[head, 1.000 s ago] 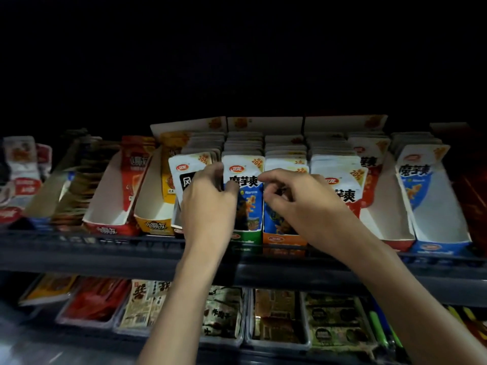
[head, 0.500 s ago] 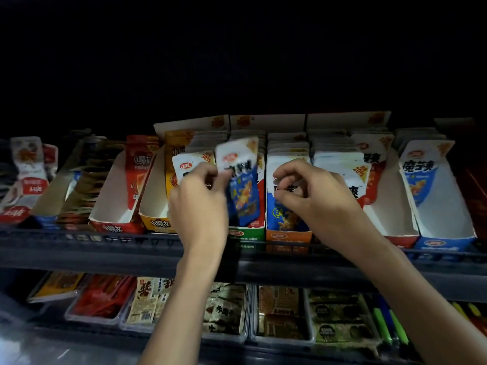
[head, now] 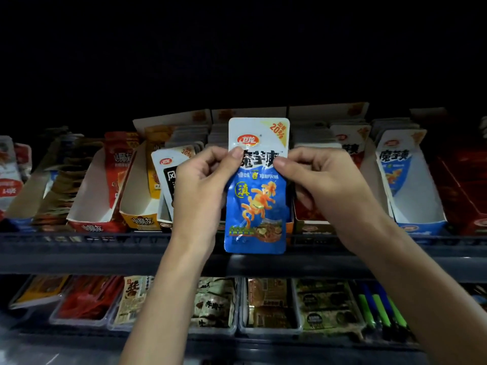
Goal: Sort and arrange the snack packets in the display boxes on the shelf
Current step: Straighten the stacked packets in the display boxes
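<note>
Item: blue packet (head: 257, 196), one, white-topped with an orange figure on its face, held upright and face-out in the air, out of any box; the flat, front-on hold looks meant for reading its flavour before filing. Left hand (head: 203, 185): at the packet's left edge, thumb on the face, fingers curled behind, pinching it. Right hand (head: 324, 185): at the packet's right edge, same pinch, so the thin pouch hangs straight rather than flopping. Behind the packet: row of display boxes (head: 419, 206), sloped so stock leans back and shows its front; the box far right of the packet carries a matching blue design, a likely home. Left of the packet: black-and-white packet (head: 168, 177) fronting its own box. Below the packet: shelf rail (head: 79, 248), then lower trays (head: 268, 306) of other snacks
</note>
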Tool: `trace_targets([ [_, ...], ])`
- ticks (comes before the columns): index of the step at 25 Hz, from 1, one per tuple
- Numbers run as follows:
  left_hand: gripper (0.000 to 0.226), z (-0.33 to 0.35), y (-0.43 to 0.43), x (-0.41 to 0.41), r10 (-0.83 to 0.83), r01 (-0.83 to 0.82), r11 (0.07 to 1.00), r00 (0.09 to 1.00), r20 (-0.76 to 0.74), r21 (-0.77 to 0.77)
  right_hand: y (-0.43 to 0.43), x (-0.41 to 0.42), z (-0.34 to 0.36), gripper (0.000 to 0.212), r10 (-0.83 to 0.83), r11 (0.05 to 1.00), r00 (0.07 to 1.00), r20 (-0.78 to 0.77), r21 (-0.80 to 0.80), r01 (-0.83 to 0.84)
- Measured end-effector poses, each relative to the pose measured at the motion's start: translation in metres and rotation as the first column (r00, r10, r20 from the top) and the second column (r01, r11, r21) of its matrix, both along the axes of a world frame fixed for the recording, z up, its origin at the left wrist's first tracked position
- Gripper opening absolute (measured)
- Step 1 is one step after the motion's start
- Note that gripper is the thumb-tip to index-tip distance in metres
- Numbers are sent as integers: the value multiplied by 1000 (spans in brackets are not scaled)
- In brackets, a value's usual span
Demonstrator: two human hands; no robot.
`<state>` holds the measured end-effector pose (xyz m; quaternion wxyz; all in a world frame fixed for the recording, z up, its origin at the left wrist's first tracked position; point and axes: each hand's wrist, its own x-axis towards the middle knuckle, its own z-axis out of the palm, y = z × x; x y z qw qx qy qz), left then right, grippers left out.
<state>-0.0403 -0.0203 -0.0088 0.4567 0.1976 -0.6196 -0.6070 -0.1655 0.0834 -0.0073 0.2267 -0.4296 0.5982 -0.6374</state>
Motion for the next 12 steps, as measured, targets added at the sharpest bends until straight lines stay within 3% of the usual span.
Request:
trace_targets([
  [3,19,-1,5,-3,-84,82,996,995,63,28,5,-5,1,22,-34,999,998,61,-37,37],
  [7,11,-6,10,-10,-235,252,966,951,200,-65,17,-19,3,26,-141,986,988,59,-82,145],
  [12,24,-9,17,-16,-212,280,937,932,294,-211,33,-28,6,41,-204,977,979,-25,-63,202],
])
